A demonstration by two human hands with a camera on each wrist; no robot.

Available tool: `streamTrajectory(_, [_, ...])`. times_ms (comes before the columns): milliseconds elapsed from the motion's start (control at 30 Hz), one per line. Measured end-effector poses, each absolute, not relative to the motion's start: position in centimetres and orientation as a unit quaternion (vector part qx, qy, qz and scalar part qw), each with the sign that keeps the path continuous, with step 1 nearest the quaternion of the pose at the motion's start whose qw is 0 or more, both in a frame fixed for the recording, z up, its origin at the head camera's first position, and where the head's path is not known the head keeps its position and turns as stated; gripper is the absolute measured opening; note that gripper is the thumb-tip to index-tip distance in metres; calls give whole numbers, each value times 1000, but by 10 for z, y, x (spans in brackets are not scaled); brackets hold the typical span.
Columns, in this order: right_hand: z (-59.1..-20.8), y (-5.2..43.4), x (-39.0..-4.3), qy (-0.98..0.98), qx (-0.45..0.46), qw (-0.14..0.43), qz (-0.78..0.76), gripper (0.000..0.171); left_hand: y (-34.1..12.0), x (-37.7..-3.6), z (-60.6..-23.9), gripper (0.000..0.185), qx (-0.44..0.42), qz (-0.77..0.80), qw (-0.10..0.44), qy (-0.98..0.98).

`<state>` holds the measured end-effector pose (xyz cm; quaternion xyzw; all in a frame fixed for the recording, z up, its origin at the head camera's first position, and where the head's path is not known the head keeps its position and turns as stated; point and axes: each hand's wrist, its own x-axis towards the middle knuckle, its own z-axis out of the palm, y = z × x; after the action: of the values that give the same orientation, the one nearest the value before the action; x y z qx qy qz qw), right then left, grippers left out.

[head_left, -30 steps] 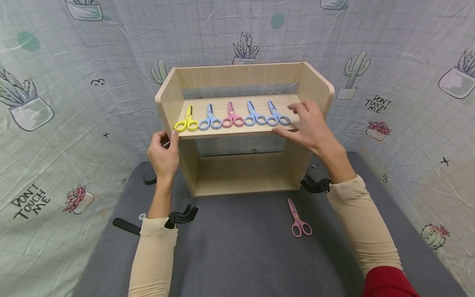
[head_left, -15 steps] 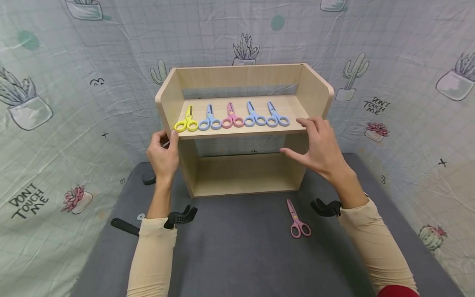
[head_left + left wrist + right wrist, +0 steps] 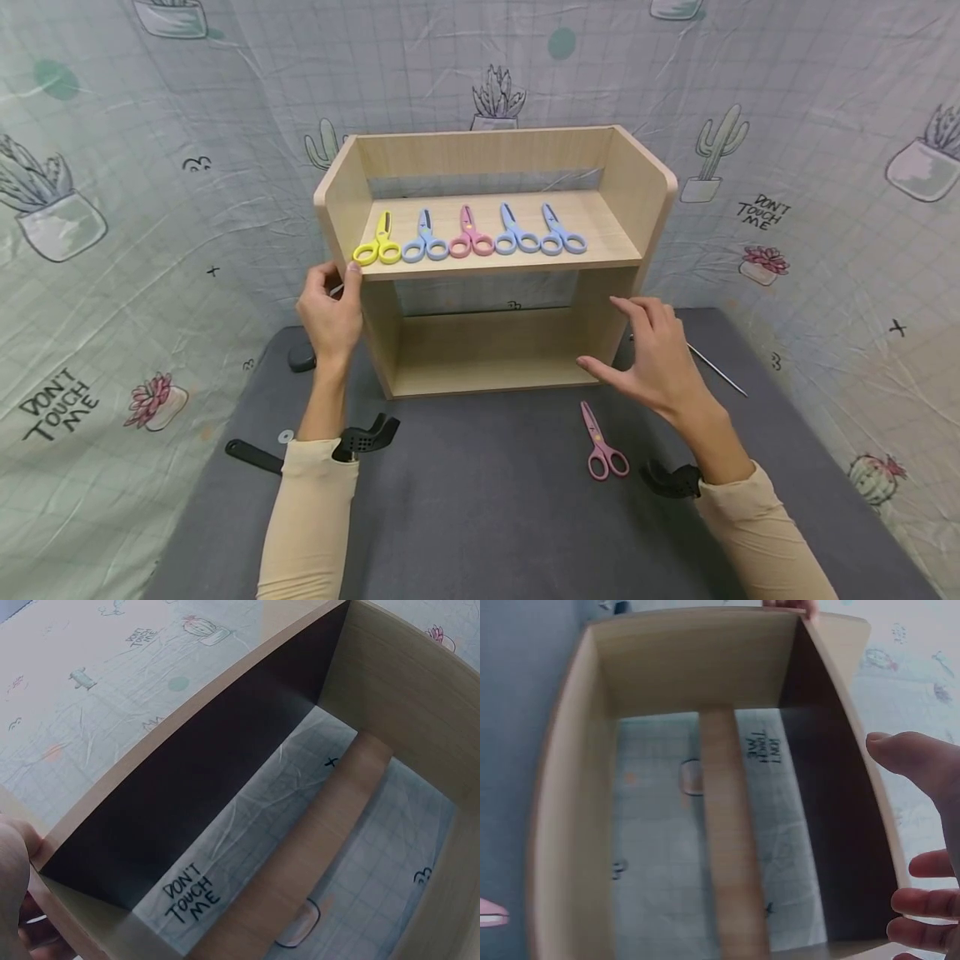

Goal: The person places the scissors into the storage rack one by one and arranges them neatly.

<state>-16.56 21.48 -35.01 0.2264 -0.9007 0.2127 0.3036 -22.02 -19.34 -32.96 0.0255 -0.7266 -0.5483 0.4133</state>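
Observation:
A two-tier wooden shelf [image 3: 480,265] stands upright on the grey table. My left hand [image 3: 330,312] grips its left side just below the upper board, thumb at the front corner; some fingers are hidden behind the panel. On the upper board lie a yellow pair of scissors [image 3: 377,243], a pink pair of scissors [image 3: 470,237] and several blue scissors [image 3: 516,235], tips toward the back. My right hand [image 3: 660,362] hovers in front of the shelf's lower right side, thumb and fingers spread, holding nothing. Below it, another pink pair of scissors [image 3: 598,442] lies on the table.
A black handle [image 3: 253,456] and a small washer [image 3: 286,437] lie left of my left forearm. A dark rounded object [image 3: 302,358] sits by the shelf's left foot. Behind my right hand lies a thin metal rod [image 3: 716,369]. Patterned cloth [image 3: 810,275] surrounds the table.
My right hand has moved down and toward me, away from the rightmost blue scissors on the upper board. The metal rod behind it has come into view. My left hand stays put.

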Motion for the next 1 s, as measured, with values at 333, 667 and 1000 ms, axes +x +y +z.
streamTrajectory(333, [-394, 221, -143, -922, 201, 253, 215, 93, -193, -219, -329, 37, 29, -549, 413, -726])
streamTrajectory(667, [-438, 229, -124, -947, 165, 178, 208, 91, -192, -220, -329, 37, 24, -550, 417, -723])
streamTrajectory(1000, [-478, 234, -111, -952, 166, 155, 204, 94, -192, -219, -329, 37, 26, -549, 415, -725])
